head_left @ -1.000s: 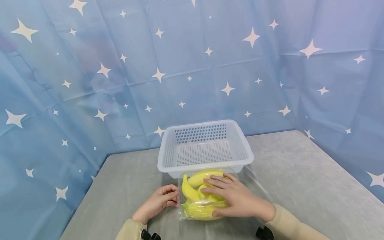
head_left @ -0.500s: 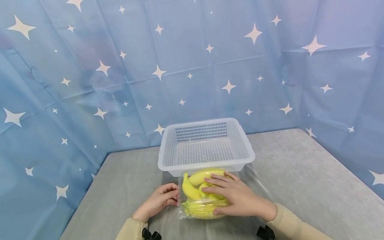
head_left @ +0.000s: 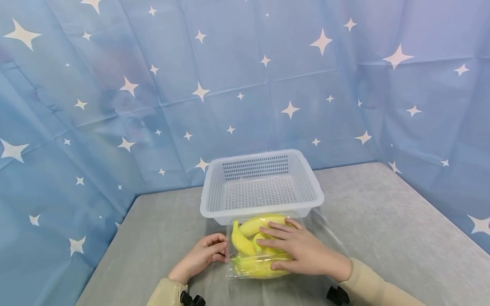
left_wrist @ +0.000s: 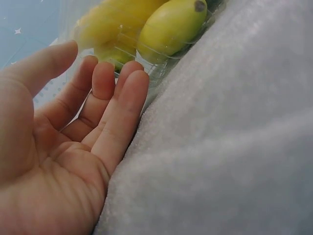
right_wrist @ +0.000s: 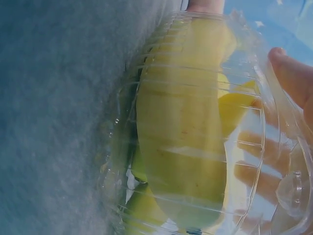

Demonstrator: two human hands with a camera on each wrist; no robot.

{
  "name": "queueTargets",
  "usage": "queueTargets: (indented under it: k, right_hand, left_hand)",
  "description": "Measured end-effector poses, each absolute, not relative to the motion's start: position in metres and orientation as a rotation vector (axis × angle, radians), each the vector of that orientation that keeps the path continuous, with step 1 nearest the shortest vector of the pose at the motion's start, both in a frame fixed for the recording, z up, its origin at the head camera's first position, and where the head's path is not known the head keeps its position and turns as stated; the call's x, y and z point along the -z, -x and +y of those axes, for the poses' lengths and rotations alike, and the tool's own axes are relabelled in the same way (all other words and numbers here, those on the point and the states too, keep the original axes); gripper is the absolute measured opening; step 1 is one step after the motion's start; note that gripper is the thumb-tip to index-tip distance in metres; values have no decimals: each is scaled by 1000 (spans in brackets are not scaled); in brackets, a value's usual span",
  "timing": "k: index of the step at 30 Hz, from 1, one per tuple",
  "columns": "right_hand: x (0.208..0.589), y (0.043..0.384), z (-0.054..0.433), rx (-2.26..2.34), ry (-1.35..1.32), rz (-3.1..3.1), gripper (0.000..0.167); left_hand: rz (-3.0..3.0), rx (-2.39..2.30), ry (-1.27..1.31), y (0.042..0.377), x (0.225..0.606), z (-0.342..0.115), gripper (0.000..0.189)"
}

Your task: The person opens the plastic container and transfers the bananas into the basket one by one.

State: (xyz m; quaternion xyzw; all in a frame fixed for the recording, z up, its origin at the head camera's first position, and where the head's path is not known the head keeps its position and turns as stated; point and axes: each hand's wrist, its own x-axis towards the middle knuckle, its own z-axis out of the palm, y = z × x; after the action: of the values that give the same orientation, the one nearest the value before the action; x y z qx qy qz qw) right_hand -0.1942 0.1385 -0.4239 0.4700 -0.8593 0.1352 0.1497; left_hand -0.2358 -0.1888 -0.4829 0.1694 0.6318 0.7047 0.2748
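From here I see a perforated basket [head_left: 264, 211] blocking the far side of the clear container [head_left: 234, 275] of yellow bananas [head_left: 245, 243] on the grey bench [head_left: 160, 238], a starry curtain [head_left: 229, 63] beyond. My right hand [head_left: 302, 253] spreads palm-down over the container, grip released; my left hand [head_left: 200, 257], grip slack, lies beside it, fingers loosely bent.

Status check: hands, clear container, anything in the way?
Right hand spread on top of clear container, left hand relaxed at its left side, contact unclear. Yellow fruit inside. White basket directly behind, blocking neither hand.
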Motion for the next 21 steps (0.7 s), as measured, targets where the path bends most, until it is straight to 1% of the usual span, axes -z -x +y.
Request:
queueTargets:
  k: [21]
  right_hand:
    - [430,194,137,-313,-1358,-2408,51]
  left_hand:
    - [1709,-1880,-427,234,480,-188,7]
